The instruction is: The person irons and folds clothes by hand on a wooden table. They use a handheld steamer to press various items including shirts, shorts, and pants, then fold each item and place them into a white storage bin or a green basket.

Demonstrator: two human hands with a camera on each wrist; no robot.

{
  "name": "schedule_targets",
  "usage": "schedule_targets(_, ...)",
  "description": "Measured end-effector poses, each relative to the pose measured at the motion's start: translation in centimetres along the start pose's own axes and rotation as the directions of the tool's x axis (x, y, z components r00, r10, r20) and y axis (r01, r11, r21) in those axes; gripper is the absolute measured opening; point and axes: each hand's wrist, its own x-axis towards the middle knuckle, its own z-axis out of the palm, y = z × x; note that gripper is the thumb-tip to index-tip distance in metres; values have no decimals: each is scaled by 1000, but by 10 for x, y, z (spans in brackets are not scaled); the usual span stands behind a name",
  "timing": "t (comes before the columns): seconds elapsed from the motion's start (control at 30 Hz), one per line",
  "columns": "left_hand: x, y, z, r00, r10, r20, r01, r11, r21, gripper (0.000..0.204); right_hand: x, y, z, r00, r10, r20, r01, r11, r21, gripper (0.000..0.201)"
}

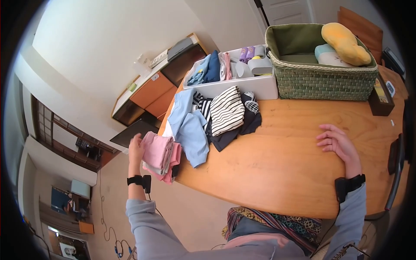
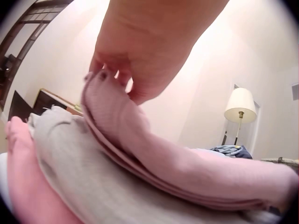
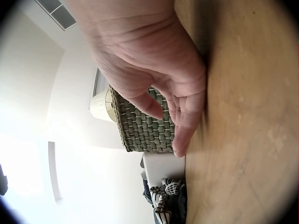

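At the table's left corner lies a stack of folded clothes. My left hand (image 1: 136, 151) is at its outer side, and in the left wrist view the fingers pinch the raised end of the top pink folded garment (image 2: 140, 144). Beneath that come a grey folded garment (image 2: 88, 163) and another pink one (image 2: 28, 177). Beside the stack a light blue garment (image 1: 190, 134) is spread out, then a black-and-white striped garment (image 1: 227, 112) and a dark one (image 1: 252, 123). My right hand (image 1: 340, 145) holds nothing; its fingers are loosely bent close over the wooden tabletop (image 3: 247, 130).
Behind the clothes stands a white bin (image 1: 234, 89) with folded clothes and rolled items. To its right is a green woven basket (image 1: 325, 82) with a yellow plush toy (image 1: 344, 45) inside. A small brown box (image 1: 382, 106) sits near the right edge.
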Motion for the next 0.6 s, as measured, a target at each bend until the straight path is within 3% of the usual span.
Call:
schedule_targets(0.03, -9, 13, -4, 965, 210, -159, -172, 960, 222, 48, 0, 0, 0, 1000, 1, 7, -1, 1000, 10, 31)
schedule_targets(0.07, -15, 28, -6, 965, 210, -157, -172, 960, 221, 48, 0, 0, 1, 1000, 3, 6, -3, 1000, 9, 31)
schedule_targets(0.13, -21, 56, -4, 870, 380, -314, -263, 897, 356, 52, 0, 0, 1, 1000, -2, 3, 2, 1000, 12, 31)
schedule_targets(0.17, -28, 65, 0, 912, 332, -241, -216, 888, 406, 53, 0, 0, 1, 1000, -1, -1, 1, 1000, 14, 31)
schedule_targets(0.2, -28, 57, 10, 912, 335, -238, -221, 887, 405, 53, 1, 1, 0, 1000, -10, 12, 10, 1000, 13, 30)
schedule_targets(0.23, -26, 41, 28, 952, 304, -42, -282, 919, 276, 52, 1, 2, 0, 1000, -18, 26, 18, 1000, 13, 30)
schedule_targets(0.27, -24, 24, 46, 944, 288, 159, -310, 941, 137, 51, 0, 2, 0, 1000, -16, 23, 16, 1000, 15, 30)
schedule_targets(0.3, -26, 4, 66, 943, 290, 162, -313, 940, 137, 51, 0, 1, 1, 1000, -18, 25, 18, 1000, 10, 30)
schedule_targets(0.37, -29, -24, 94, 899, 436, 39, -435, 883, 177, 46, -1, 0, 2, 999, -28, 24, 27, 1000, 9, 30)
schedule_targets(0.47, -27, -8, 82, 933, 334, 135, -341, 940, 26, 43, -2, 0, 2, 999, -30, 22, 30, 999, 16, 30)
schedule_targets(0.6, -40, 83, 34, 945, 299, 132, -304, 952, 20, 44, -1, 2, -1, 999, -32, 11, 31, 999, 33, 29)
